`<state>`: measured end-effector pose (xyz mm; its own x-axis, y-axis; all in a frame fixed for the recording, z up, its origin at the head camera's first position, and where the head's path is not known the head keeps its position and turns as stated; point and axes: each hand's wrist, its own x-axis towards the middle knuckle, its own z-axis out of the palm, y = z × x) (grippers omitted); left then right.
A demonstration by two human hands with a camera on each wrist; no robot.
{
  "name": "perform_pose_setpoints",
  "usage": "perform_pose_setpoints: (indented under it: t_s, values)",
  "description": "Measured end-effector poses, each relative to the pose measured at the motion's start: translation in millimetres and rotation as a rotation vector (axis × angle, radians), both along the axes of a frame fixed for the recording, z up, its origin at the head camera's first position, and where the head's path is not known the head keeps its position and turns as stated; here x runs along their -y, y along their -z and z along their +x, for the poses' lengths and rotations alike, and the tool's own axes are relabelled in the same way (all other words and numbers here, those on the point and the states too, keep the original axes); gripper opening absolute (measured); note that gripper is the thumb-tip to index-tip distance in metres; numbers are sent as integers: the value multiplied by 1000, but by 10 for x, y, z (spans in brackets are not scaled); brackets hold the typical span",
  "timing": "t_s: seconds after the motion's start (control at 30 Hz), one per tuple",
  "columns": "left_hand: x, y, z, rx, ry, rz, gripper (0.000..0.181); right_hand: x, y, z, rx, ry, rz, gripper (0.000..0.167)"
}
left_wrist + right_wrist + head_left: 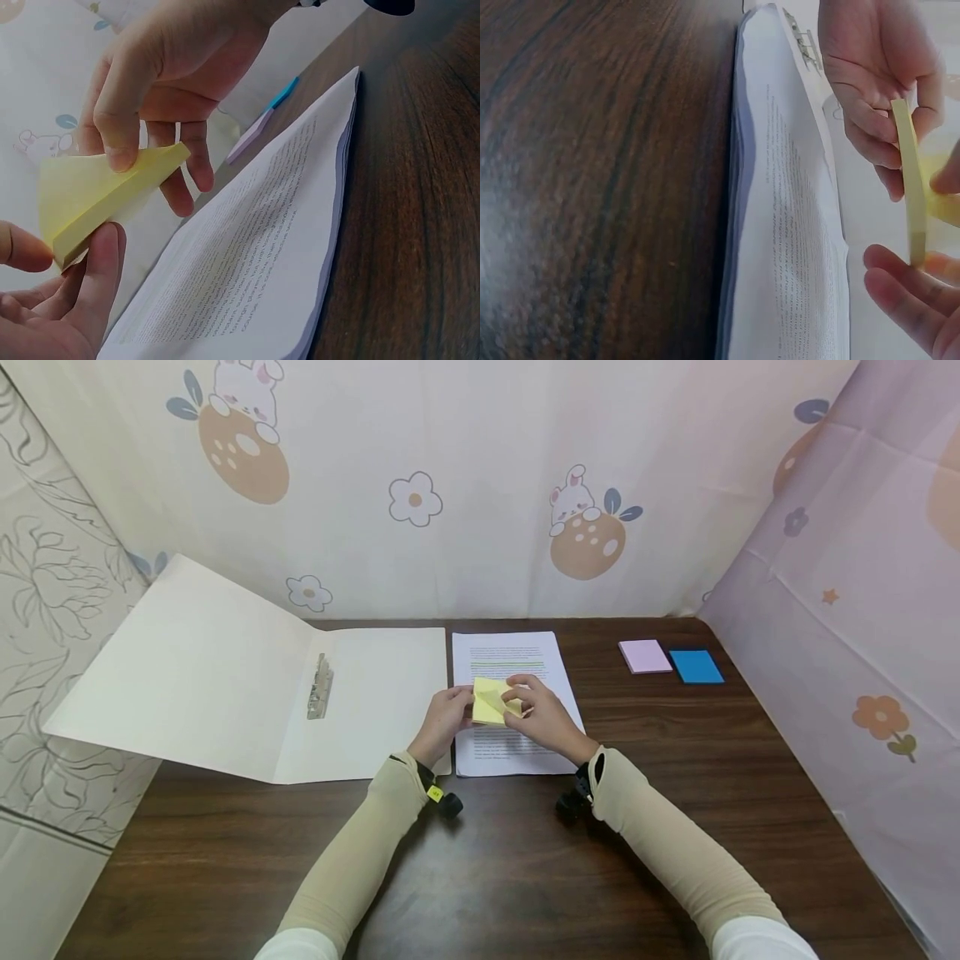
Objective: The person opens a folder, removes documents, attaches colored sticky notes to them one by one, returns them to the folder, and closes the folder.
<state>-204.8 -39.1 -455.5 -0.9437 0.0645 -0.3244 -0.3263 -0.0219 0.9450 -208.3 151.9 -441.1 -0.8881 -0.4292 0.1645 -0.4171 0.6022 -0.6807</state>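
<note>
Item: yellow sticky-note pad [482,713], held just above a stack of printed pages [510,647], between the two hands. Face near square, so no evident long axis; in both wrist views it stands tilted off the paper, its thick edge showing.

Left hand [444,720]: pinches the pad at its left side, thumb against fingers; narrow grip.

Right hand [546,718]: at the pad's right side, fingers bent, appearing to pinch the top sheet [82,184], which bows away from the block beneath. Some fingers spread clear of the pad.

Key relation: pad to the right of the left hand and to the left of the right hand, both in contact. The left hand has the block; the right hand has the loose side of the sheet. The printed pages lie directly underneath.

Surroundings, left to right: white file folder [195,677], lying open, with metal clip [320,689] near its spine, just beside the pages; lilac sticky-note pad [645,657] and blue sticky-note pad [697,667], side by side toward the far right, nearer the right hand. All on a dark wood-grain desk [510,860].
</note>
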Motion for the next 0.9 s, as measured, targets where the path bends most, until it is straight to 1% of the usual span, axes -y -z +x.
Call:
perform_pose_setpoints:
  t_s: [0.13, 0.23, 0.37, 0.5, 0.57, 0.7, 0.77, 0.83, 0.9]
  values:
    - [-5, -1, 2, -7, 1, -7, 43, -3, 10, 11, -69, 20, -26, 15]
    - [-5, 5, 1, -13, 3, -15, 43, -7, 15, 10, -120, 32, -58, 14]
    - [-2, 17, -4, -23, 3, -16, 43, -12, 16, 7, -153, 32, -87, 16]
    - [-1, 22, -2, -38, 9, -26, 42, -17, 23, -1, -163, 50, -96, 15]
    - [-3, 22, 2, -46, 8, -26, 42, -19, 28, -6, -161, 72, -101, 15]
    - [-12, 29, 4, -59, 0, -13, 42, -16, 22, -10, -150, 142, -108, 18]
    - [-14, 33, 2, -64, -5, -9, 42, -16, 13, -11, -130, 172, -116, 20]
    - [-15, 37, -3, -67, -15, -10, 41, -23, -2, -5, -82, 188, -134, 24]
    - [-14, 40, -5, -71, -32, -12, 40, -37, -8, -8, -7, 191, -168, 27]
